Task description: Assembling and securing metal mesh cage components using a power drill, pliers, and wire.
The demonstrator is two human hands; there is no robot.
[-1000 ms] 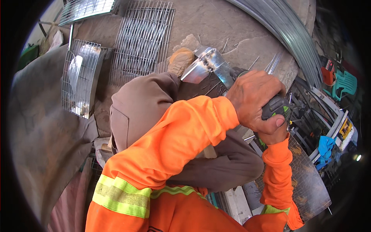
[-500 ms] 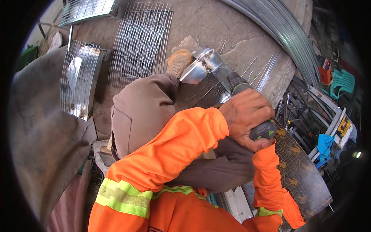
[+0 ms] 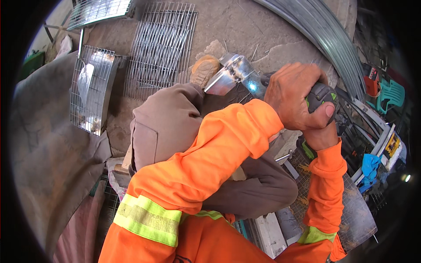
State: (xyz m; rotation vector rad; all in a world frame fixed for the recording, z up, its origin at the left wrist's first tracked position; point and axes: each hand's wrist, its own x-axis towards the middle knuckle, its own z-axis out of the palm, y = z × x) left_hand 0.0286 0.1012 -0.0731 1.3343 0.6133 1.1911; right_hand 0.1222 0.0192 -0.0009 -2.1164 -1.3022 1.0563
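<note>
A dark cordless drill with green accents points left, its front end close to a bent shiny metal piece with scorched marks. A blue-white light spot shows on that metal beside the drill's front. My left hand is closed over the top of the drill's body, its thumb pressed along the rear. Beneath it, my right hand comes up at the drill's handle; mostly its wrist shows, and the fingers are hidden. A brown shoe rests against the metal piece's left side.
A wire grid panel lies ahead on the concrete, with a grid-covered metal piece to its left. Long metal profiles curve across the upper right. Scrap metal frames and a teal plastic chair stand at the right.
Both hands and the drill have shifted right and turned. My left hand now covers more of the drill's body. A blue-white light spot now shows on the metal piece, which stays in place.
</note>
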